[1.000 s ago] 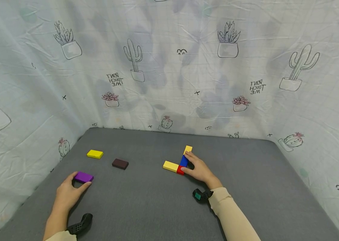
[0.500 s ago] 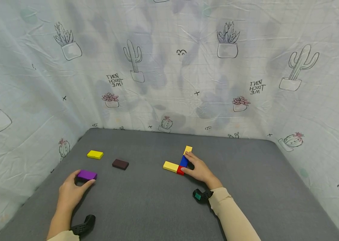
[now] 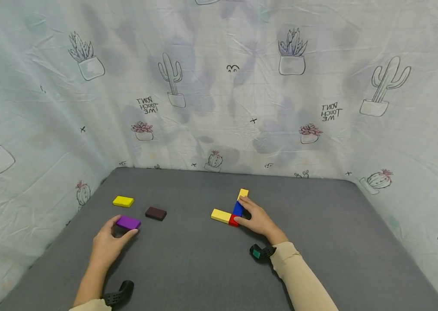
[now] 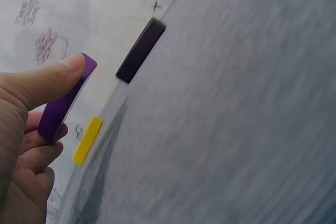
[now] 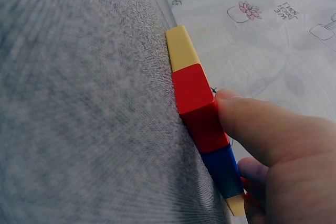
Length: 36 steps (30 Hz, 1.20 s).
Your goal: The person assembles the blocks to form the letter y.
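My left hand (image 3: 107, 244) pinches a purple block (image 3: 128, 223) between thumb and fingers; in the left wrist view the purple block (image 4: 65, 100) appears lifted off the grey cloth. To the right, several blocks meet end to end in an angled shape: a pale yellow block (image 3: 220, 216), a red block (image 3: 233, 220), a blue block (image 3: 237, 209) and another pale yellow block (image 3: 243, 193) at the far end. My right hand (image 3: 258, 219) rests on this row. Its thumb touches the red block (image 5: 197, 108), and its fingers lie along the blue block (image 5: 223, 170).
A bright yellow block (image 3: 123, 201) and a dark brown block (image 3: 156, 213) lie on the grey table (image 3: 188, 268), beyond the purple one. A white curtain (image 3: 207, 86) with cactus drawings surrounds the table's back and sides.
My left hand has carried the purple block to the right and slightly farther from me, toward the dark brown block. My right hand and the joined blocks have stayed in place.
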### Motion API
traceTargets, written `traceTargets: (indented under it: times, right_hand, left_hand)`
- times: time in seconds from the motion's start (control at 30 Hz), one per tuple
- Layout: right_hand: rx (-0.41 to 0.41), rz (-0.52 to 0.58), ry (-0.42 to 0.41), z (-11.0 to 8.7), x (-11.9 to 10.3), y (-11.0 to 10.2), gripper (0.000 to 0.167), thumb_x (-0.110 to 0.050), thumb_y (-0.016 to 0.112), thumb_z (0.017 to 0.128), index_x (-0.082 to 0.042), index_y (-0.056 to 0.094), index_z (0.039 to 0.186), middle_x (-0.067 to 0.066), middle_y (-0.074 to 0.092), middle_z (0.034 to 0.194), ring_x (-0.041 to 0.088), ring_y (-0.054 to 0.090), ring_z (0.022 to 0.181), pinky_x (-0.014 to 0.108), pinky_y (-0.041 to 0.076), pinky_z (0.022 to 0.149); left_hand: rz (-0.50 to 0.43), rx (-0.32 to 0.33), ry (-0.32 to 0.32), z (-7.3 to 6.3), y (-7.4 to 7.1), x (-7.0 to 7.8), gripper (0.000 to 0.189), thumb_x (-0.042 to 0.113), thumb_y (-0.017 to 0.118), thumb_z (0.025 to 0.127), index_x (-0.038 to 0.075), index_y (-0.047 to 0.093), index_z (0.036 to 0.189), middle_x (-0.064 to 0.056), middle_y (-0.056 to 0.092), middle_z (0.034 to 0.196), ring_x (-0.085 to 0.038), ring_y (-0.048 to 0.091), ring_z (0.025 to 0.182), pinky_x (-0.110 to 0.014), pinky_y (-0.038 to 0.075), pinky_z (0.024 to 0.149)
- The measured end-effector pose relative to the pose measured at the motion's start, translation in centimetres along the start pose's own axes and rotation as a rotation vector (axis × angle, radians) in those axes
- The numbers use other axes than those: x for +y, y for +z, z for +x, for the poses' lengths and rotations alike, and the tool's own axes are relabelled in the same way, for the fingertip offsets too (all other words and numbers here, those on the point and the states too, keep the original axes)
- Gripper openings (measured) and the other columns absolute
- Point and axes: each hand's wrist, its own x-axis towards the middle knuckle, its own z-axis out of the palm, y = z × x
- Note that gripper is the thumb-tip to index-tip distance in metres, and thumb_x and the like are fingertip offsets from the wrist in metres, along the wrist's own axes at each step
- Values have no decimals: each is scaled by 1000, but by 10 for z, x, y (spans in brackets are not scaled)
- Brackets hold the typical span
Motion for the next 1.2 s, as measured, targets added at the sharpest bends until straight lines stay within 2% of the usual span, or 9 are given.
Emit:
traceTargets:
  times: [0.27,0.53,0.8,1.03,1.2]
  right_hand:
    - [6,6,-1,1,-1,-2,72,-42,63,89,-6,37,146,10,29,155,32,22,144,54,28,112]
    - [1,1,-6,2,-1,-1,72,-42,63,89,-6,37,146,10,28,155,32,22,144,54,28,112]
    - [-12,-7,11,1,-1,2,72,-43,63,89,-8,37,146,8,28,156,30,22,144,52,28,112]
    - [-9,9,14,-2,-1,2,71,-42,63,89,-7,38,146,9,28,155,31,22,144,53,28,112]
    - [-2,0,18,-2,-1,1,71,-42,64,89,-7,38,145,8,29,155,30,22,144,52,28,112]
  left_hand:
    - [-15,-37,78,2,7,20,87,48,70,82,-4,34,142,-33,36,143,-48,36,131,-60,32,105]
    - [-41,-18,152,9,15,36,82,41,71,83,-5,35,142,-32,36,144,-47,37,131,-59,34,104]
    - [-73,-41,183,14,28,48,81,38,72,84,-4,35,142,-31,36,144,-45,38,131,-57,36,104]
    - [-112,-35,202,20,50,68,79,36,75,81,-1,38,141,-27,45,138,-41,47,124,-55,43,97]
    - [-169,-64,213,26,69,87,78,36,75,81,1,39,141,-25,44,141,-39,45,128,-53,42,101]
